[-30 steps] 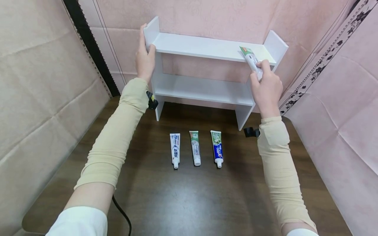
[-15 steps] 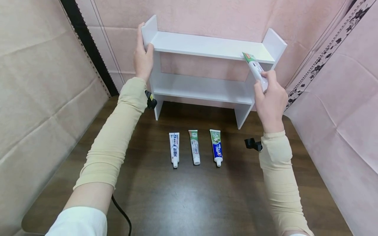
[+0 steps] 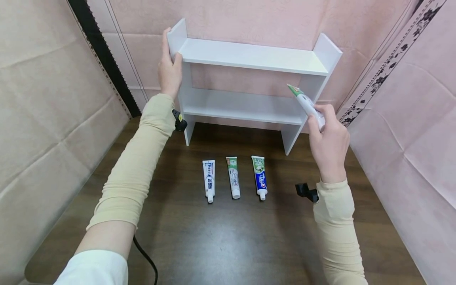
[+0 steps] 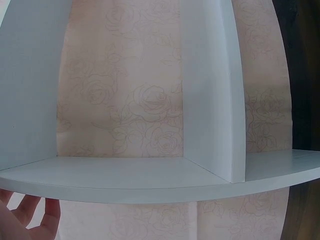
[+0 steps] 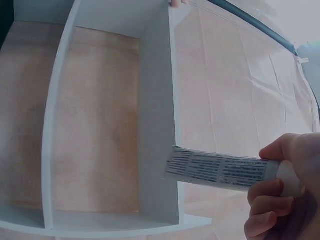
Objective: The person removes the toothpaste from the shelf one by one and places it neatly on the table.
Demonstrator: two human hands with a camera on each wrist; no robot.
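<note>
A white two-tier shelf (image 3: 242, 105) stands at the back of the table. My left hand (image 3: 170, 73) grips its left side panel near the top; several of its fingers (image 4: 50, 220) show against that panel in the left wrist view. In my right hand (image 3: 329, 144) is a green-and-white toothpaste tube (image 3: 305, 103), pinched at the cap end, its flat end pointing up and left. The tube is in the air before the shelf's right side panel, with printed text facing the right wrist camera. Three more tubes lie in a row on the table: white-and-blue (image 3: 209, 180), green-and-white (image 3: 233, 178) and green-and-blue (image 3: 259, 177).
The dark brown wooden table (image 3: 221, 241) fills the foreground. Pale pink cloth (image 3: 249, 19) hangs behind the shelf and along both sides. A black cable (image 3: 147, 255) runs beside the left forearm.
My right hand has drawn the toothpaste tube down and back from the upper shelf board, tilting it further left. The left hand keeps its grip on the shelf.
</note>
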